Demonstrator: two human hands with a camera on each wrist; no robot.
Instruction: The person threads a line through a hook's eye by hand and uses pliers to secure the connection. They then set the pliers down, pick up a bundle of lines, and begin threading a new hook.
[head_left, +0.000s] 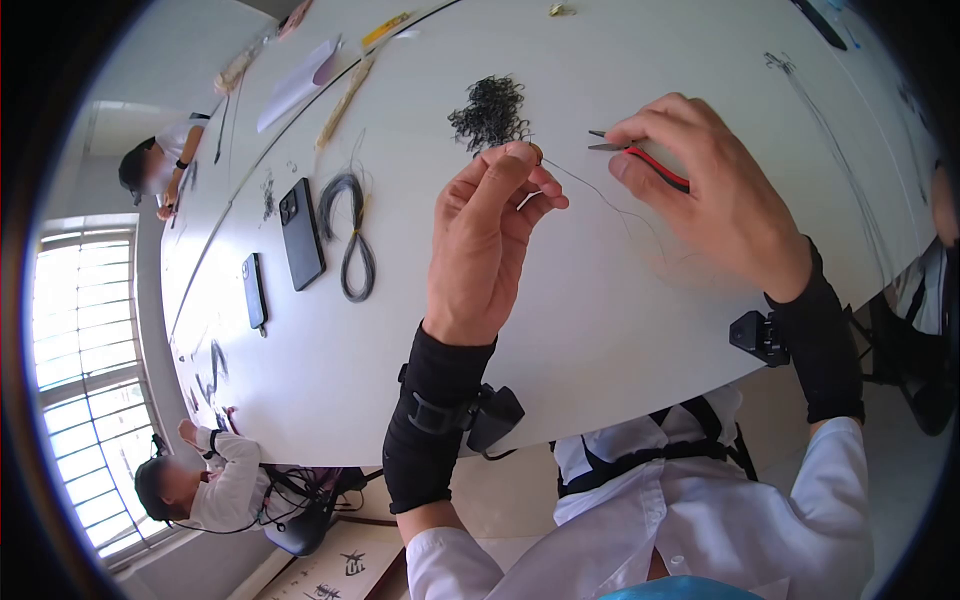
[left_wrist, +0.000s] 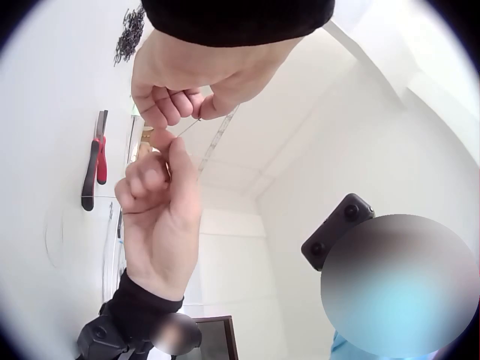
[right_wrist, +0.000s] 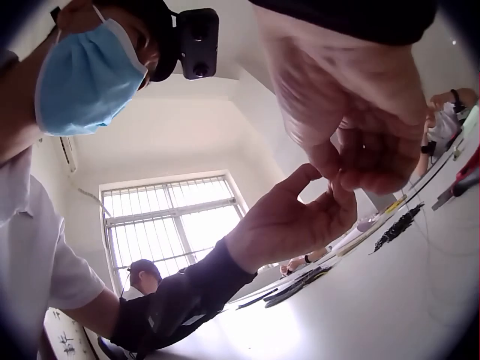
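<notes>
In the head view my left hand (head_left: 480,225) pinches a thin dark line (head_left: 590,187) between thumb and fingertips, beside a pile of small black hook-like pieces (head_left: 490,112). The line trails right across the white table. My right hand (head_left: 715,175) grips red-and-black pliers (head_left: 655,165) there, blades pointing left. The wrist views differ: the pliers (left_wrist: 97,161) lie on the table, and the right hand (left_wrist: 157,217) pinches the line (left_wrist: 189,127) close to the left hand (left_wrist: 202,82). In the right wrist view both hands' fingertips meet, hiding what they hold.
Left of the hands lie a coil of grey line (head_left: 360,250), a black phone (head_left: 303,235) and a smaller phone (head_left: 254,290). Long lines with a small dark cluster (head_left: 780,62) lie to the right. Two people sit along the table's left side.
</notes>
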